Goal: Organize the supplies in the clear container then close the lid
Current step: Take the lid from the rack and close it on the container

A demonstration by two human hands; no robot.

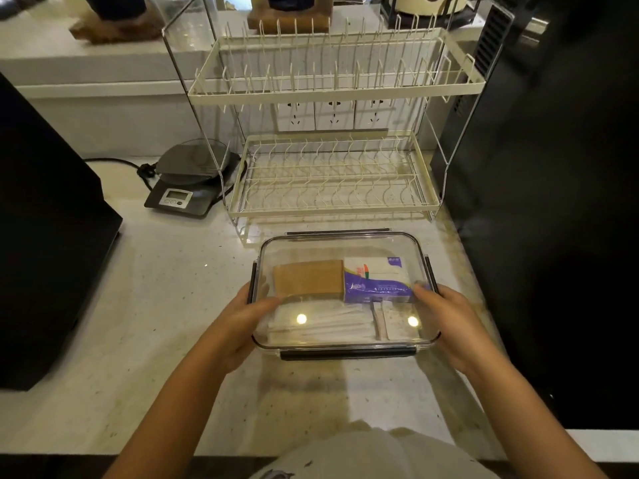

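Right at the near edge, a pale garment (pixel 363 454) on the person's front shows above the speckled, cream stone desk (pixel 166 305). Both forearms reach forward from there. The left hand (pixel 242 319) is wrapped around the left side of the clear container (pixel 345 243), thumb lying over the top of the lid (pixel 332 340); the right hand (pixel 449 323) clasps the right side the same way, thumb tip on the lid's edge. The container sits flat on the desk, its transparent lid in place, with dark latch bars (pixel 347 352) along the edges. Whether the latches are snapped shut I cannot tell.

Through the lid: a brown card sleeve (pixel 307 278) at the back left, a purple-and-white tissue packet (pixel 377 281) touching it on the right, and white paper-wrapped sticks (pixel 318 326) lying along the front. The packet carries printing, too small to read. Two ceiling lights glare off the lid.

Just behind the container stands a cream two-tier wire dish rack (pixel 332 174), both tiers bare. Left of it is a dark digital kitchen scale (pixel 186 188) with a small display, digits unreadable, and a black cable (pixel 117 163) trailing left. A black appliance (pixel 45 236) fills the left side, another black unit (pixel 539 202) the right. On the wall behind the rack, white power sockets (pixel 332 115); above them a ledge with wooden bases (pixel 114 29).
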